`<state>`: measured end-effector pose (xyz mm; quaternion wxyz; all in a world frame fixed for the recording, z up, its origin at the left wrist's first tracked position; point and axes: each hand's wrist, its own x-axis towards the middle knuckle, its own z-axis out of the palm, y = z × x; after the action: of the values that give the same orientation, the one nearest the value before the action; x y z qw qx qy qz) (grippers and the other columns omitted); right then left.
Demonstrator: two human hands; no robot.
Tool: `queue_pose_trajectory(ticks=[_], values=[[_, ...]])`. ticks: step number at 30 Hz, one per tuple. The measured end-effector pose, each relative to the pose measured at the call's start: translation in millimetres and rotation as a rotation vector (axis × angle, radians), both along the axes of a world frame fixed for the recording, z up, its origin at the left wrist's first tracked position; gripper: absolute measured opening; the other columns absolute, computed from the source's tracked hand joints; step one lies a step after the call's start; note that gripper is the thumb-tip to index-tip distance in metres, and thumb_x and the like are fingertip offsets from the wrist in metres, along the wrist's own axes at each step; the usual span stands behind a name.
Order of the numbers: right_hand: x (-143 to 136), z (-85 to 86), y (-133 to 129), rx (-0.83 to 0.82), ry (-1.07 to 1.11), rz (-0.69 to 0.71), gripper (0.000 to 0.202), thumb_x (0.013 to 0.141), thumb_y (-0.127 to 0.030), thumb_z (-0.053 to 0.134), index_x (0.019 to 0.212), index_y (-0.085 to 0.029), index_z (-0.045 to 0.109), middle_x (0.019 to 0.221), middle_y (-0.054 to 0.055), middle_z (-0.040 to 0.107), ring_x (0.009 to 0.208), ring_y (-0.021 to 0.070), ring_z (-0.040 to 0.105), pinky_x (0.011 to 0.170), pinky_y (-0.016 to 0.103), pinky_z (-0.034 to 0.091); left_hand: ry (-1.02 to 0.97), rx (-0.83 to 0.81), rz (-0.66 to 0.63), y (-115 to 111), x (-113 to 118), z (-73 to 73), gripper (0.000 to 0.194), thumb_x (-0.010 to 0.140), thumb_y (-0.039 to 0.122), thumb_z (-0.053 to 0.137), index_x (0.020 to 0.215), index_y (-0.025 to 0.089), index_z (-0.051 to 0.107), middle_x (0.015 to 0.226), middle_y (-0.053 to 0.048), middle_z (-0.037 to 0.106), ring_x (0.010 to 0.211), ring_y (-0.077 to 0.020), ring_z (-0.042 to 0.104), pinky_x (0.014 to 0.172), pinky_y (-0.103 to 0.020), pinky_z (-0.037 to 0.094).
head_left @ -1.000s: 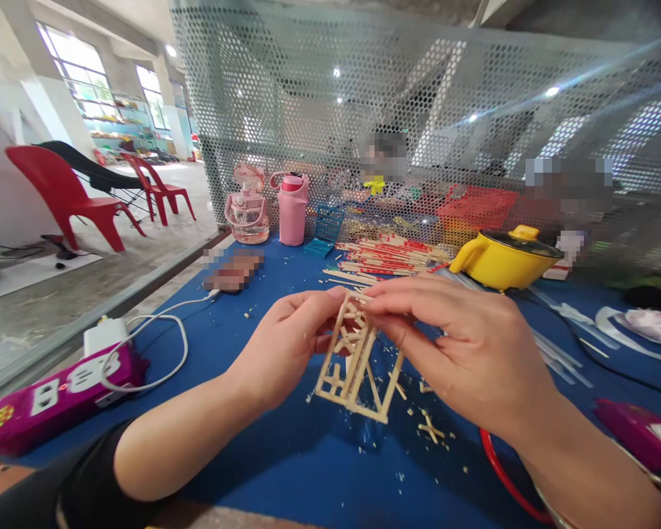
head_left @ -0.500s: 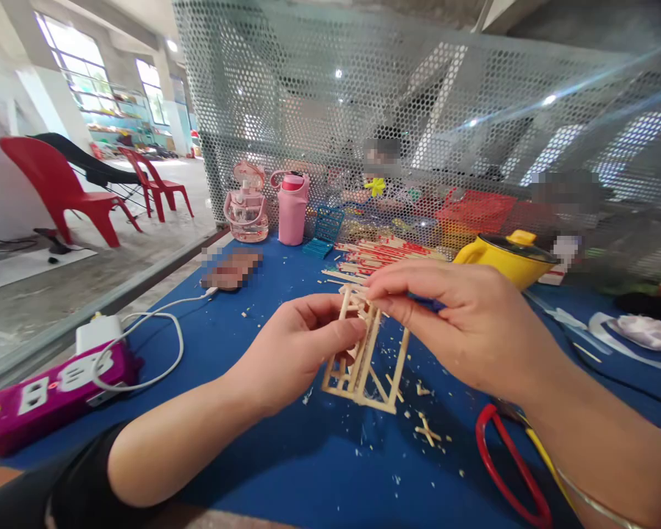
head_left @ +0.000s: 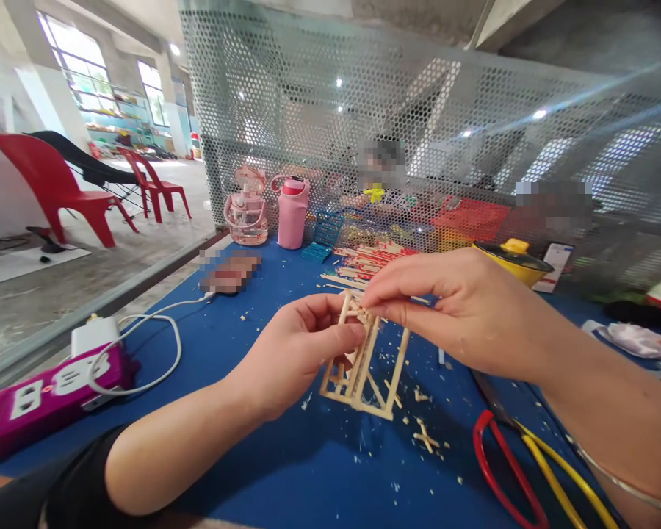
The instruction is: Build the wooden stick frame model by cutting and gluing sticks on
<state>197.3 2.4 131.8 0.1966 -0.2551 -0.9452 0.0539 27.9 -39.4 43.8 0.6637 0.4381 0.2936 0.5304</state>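
Note:
A small open frame of thin pale wooden sticks (head_left: 363, 360) stands tilted above the blue table. My left hand (head_left: 294, 353) is closed round its left side, thumb pressed on the front. At the frame's top, my right hand (head_left: 463, 312) pinches with thumb and forefinger; whatever lies between those fingertips is hidden. Below the frame lies a little cross of sticks (head_left: 427, 438) among scattered wood chips. Scissors with one red and one yellow handle (head_left: 507, 466) rest under my right forearm, which covers part of them.
Behind my hands lies a pile of red-marked sticks (head_left: 371, 257). A pink bottle (head_left: 291, 217), a clear bottle (head_left: 247, 220) and a yellow pot (head_left: 515, 266) stand along the mesh screen (head_left: 286, 95). A purple power strip (head_left: 49, 389) with a white cable lies left. People sit beyond the mesh.
My right fingertips have shifted slightly down and left at the frame's top. The right forearm has moved, uncovering more of the scissors. My left hand keeps its hold.

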Motion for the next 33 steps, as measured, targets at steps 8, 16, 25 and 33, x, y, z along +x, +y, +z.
queue_pose_trajectory(ticks=[8, 16, 25, 33], values=[[-1.7, -0.2, -12.5, 0.028, -0.043, -0.039, 0.018, 0.085, -0.017, 0.055, 0.086, -0.023, 0.073, 0.083, -0.002, 0.072, 0.075, 0.0128, 0.062, 0.066, 0.026, 0.044, 0.028, -0.017, -0.037, -0.5, 0.3, 1.0, 0.015, 0.075, 0.026, 0.073, 0.085, 0.014, 0.071, 0.068, 0.002, 0.061, 0.054, -0.0034, 0.050, 0.052, -0.016, 0.039], [-1.7, -6.0, -16.6, 0.164, -0.037, -0.030, 0.021, 0.085, -0.013, 0.052, 0.085, -0.023, 0.071, 0.082, -0.002, 0.071, 0.073, 0.0133, 0.062, 0.066, 0.027, 0.042, 0.035, 0.013, -0.050, 0.2, -0.7, 1.0, 0.013, 0.078, 0.026, 0.071, 0.082, 0.014, 0.069, 0.067, 0.003, 0.060, 0.054, -0.0030, 0.048, 0.052, -0.015, 0.037], [3.3, 2.4, -11.6, 0.171, -0.105, 0.026, 0.021, 0.084, -0.013, 0.055, 0.088, -0.025, 0.072, 0.085, -0.004, 0.074, 0.075, 0.0125, 0.065, 0.067, 0.025, 0.043, 0.026, -0.019, -0.062, -0.9, -0.3, 1.5, 0.013, 0.077, 0.025, 0.070, 0.083, 0.014, 0.069, 0.068, 0.003, 0.058, 0.054, -0.0035, 0.047, 0.053, -0.016, 0.038], [5.8, 4.3, -12.5, 0.178, -0.084, 0.061, 0.029, 0.083, -0.008, 0.053, 0.095, -0.024, 0.074, 0.091, -0.004, 0.076, 0.080, 0.0116, 0.069, 0.071, 0.023, 0.048, -0.064, -0.032, -0.122, 1.5, -2.4, 3.0, 0.021, 0.071, 0.018, 0.059, 0.086, 0.013, 0.074, 0.067, -0.001, 0.058, 0.055, -0.0068, 0.048, 0.054, -0.020, 0.037]])
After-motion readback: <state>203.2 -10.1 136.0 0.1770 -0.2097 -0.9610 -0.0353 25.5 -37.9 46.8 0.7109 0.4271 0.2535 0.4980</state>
